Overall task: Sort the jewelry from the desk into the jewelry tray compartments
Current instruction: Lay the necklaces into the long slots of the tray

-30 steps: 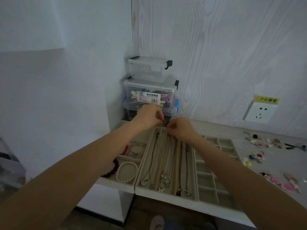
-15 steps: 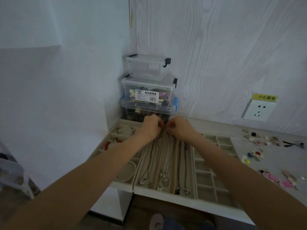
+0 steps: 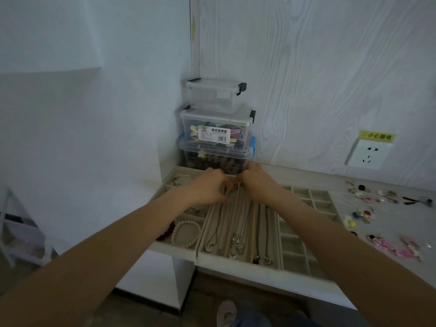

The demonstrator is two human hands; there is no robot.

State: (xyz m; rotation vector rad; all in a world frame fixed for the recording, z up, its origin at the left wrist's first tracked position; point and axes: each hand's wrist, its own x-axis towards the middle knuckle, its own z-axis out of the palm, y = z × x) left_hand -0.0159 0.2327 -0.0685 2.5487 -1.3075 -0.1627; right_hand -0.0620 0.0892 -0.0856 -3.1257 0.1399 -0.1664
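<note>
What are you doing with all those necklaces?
A person is sorting jewelry into a tray. Both hands, left hand and right hand, meet at the far end of the long necklace slots, working on a necklace chain there; what the fingers grip is too small to tell. Several necklaces already lie in the slots, and a pearl bracelet sits in a left compartment. Earrings and clips wait on the desk at right.
</note>
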